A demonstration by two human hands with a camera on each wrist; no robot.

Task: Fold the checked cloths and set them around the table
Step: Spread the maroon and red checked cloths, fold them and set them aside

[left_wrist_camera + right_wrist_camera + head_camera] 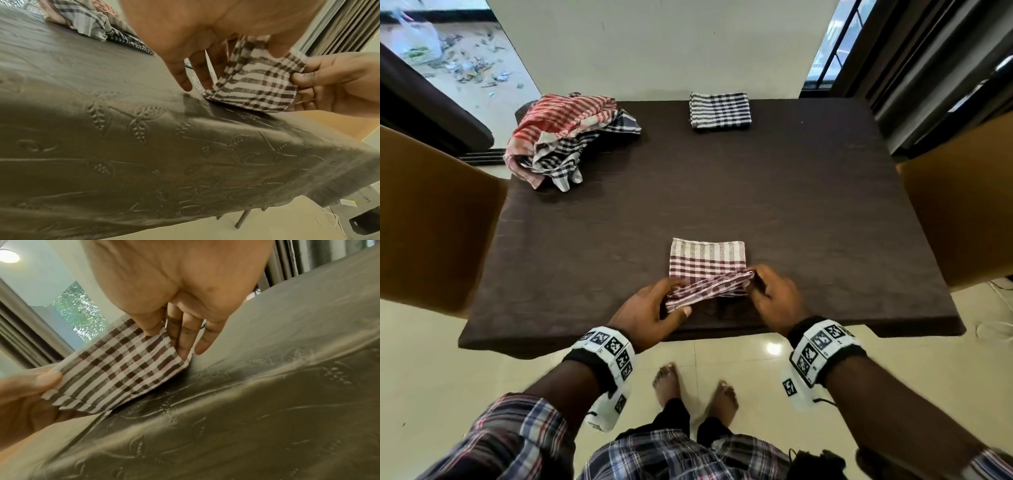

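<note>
A maroon-and-white checked cloth (707,265) lies partly folded near the table's front edge. Its near edge is lifted off the table. My left hand (654,308) pinches the left corner of that edge between thumb and fingers. My right hand (770,291) pinches the right corner. The wrist views show the same cloth (257,84) (123,368) held taut between both hands just above the tablecloth. A folded black-and-white checked cloth (720,110) lies at the far edge. A heap of unfolded red and black checked cloths (565,137) sits at the far left.
The table carries a dark brown embossed tablecloth (791,212). Tan chair backs stand at the left (431,219) and right (962,219) sides. A wall and dark curtains lie beyond the far edge. My bare feet stand on the tiled floor below.
</note>
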